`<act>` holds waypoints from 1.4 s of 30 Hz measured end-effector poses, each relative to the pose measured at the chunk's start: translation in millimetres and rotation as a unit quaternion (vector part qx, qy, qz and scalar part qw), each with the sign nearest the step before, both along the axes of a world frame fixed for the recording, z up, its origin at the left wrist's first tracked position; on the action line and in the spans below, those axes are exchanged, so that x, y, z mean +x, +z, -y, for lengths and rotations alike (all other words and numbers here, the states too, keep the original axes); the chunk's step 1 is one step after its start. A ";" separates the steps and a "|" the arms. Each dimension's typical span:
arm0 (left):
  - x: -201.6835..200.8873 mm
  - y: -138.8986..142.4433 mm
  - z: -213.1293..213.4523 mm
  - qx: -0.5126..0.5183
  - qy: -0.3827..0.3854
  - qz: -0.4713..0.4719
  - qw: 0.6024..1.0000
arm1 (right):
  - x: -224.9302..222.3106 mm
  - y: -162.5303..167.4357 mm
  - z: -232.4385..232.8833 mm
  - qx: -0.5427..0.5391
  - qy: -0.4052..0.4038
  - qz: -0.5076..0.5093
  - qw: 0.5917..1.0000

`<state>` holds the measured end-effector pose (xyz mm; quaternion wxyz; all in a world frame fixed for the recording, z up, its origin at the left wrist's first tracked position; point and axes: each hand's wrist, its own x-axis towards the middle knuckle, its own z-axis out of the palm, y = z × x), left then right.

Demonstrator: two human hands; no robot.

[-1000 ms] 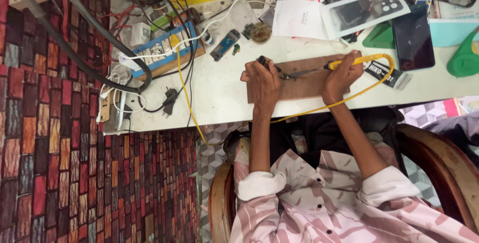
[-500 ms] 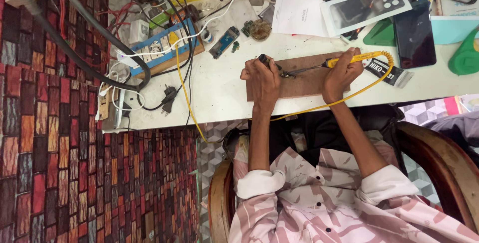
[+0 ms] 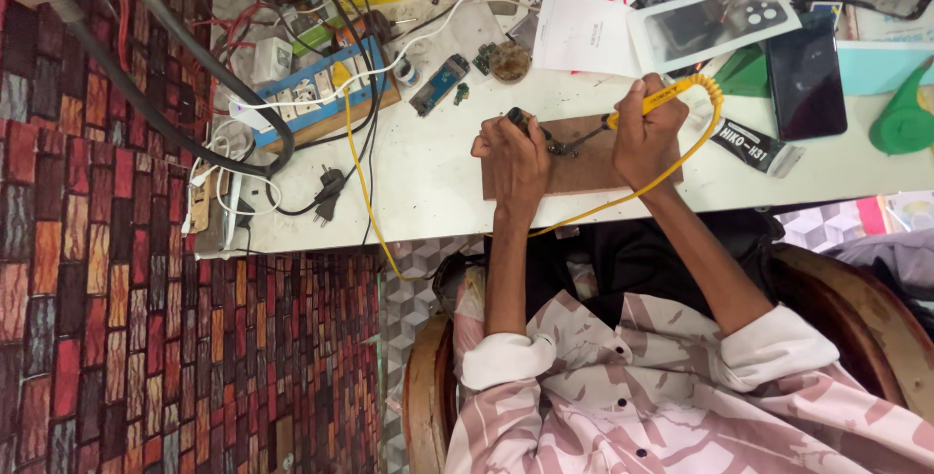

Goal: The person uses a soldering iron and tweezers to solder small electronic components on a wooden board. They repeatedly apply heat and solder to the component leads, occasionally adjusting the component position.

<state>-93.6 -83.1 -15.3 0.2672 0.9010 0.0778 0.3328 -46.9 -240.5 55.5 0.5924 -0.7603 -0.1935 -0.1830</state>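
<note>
Soldering iron (image 3: 650,104) with a yellow handle sits in the closed right hand (image 3: 647,138), its dark tip pointing at a small metal part (image 3: 556,146) on the brown wooden board (image 3: 584,167) near the table's (image 3: 428,182) front edge. The left hand (image 3: 514,155) is closed around a small dark tool (image 3: 519,120) beside that part. Its yellow cord (image 3: 623,203) loops over the front edge. Bare table lies left of the board; further back, a blue power strip (image 3: 306,94), papers (image 3: 584,36) and a dark phone (image 3: 806,80) crowd the far edge.
</note>
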 end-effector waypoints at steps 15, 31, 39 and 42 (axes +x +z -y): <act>12.8 -7.7 -10.9 -0.025 0.002 0.008 1.000 | 13.9 -17.6 -14.4 0.021 -0.073 0.000 0.997; 13.3 -2.6 -14.9 -0.021 0.008 0.016 1.000 | 22.8 -14.0 -18.1 0.013 -0.041 0.020 0.999; 16.6 -9.8 -16.8 -0.019 0.009 -0.006 1.000 | 45.8 12.7 -11.1 -0.124 0.131 0.061 0.982; 19.9 -11.6 -16.5 -0.025 0.001 -0.011 1.000 | 59.6 33.8 -3.9 -0.215 0.240 0.059 0.945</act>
